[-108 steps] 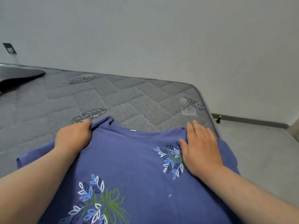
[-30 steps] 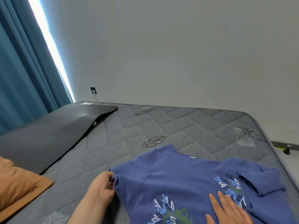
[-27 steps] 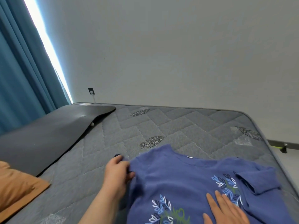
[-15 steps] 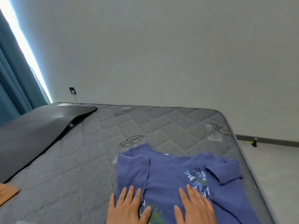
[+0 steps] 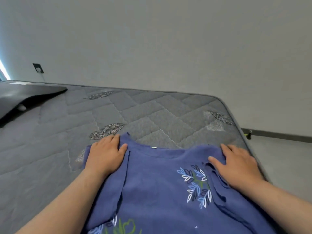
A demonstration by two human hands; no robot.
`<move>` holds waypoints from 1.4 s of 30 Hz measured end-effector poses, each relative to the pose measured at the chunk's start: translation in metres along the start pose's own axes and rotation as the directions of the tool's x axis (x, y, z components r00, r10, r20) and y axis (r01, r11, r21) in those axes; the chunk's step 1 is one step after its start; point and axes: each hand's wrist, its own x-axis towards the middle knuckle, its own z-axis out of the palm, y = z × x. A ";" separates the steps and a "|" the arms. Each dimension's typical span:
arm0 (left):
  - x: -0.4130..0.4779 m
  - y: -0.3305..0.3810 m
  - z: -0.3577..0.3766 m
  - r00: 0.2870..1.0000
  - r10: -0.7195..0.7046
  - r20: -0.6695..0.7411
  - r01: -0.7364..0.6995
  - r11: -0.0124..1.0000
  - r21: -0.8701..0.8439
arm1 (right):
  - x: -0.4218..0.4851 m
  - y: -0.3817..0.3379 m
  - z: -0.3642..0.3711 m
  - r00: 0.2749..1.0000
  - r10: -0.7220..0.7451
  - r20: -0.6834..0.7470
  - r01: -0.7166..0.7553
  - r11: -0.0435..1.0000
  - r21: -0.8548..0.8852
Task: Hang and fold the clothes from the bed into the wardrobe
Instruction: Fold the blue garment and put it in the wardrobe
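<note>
Both hands flat on a blue shirt [image 5: 160,188]

Left hand [image 5: 105,156] and right hand [image 5: 236,166] press its folded-in sleeves, fingers spread; the hem is cut off below.

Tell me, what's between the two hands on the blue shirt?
In the head view, between the left hand and right hand lies the collar of the blue shirt, with a small white tag.
</note>
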 end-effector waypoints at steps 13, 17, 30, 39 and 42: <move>0.009 0.008 -0.040 0.982 -0.019 0.190 0.052 0.984 -0.172 | -0.001 -0.003 -0.024 0.976 -0.124 0.178 0.108 0.990 0.095; -0.031 0.008 -0.095 0.968 0.155 0.196 -0.116 0.974 -0.197 | -0.037 0.006 -0.074 0.986 -0.126 0.105 0.105 0.977 0.187; -0.272 -0.031 -0.140 0.948 0.212 0.238 -0.108 0.915 -0.389 | -0.269 0.042 -0.116 0.956 -0.171 0.238 0.094 0.948 0.305; -0.423 -0.071 -0.172 0.957 0.167 0.238 -0.093 0.951 -0.294 | -0.420 0.079 -0.105 0.903 -0.190 0.385 0.060 0.944 0.326; -0.443 -0.082 -0.159 0.930 0.249 0.269 -0.186 0.953 -0.237 | -0.444 0.080 -0.107 0.872 -0.160 0.462 0.035 0.963 0.266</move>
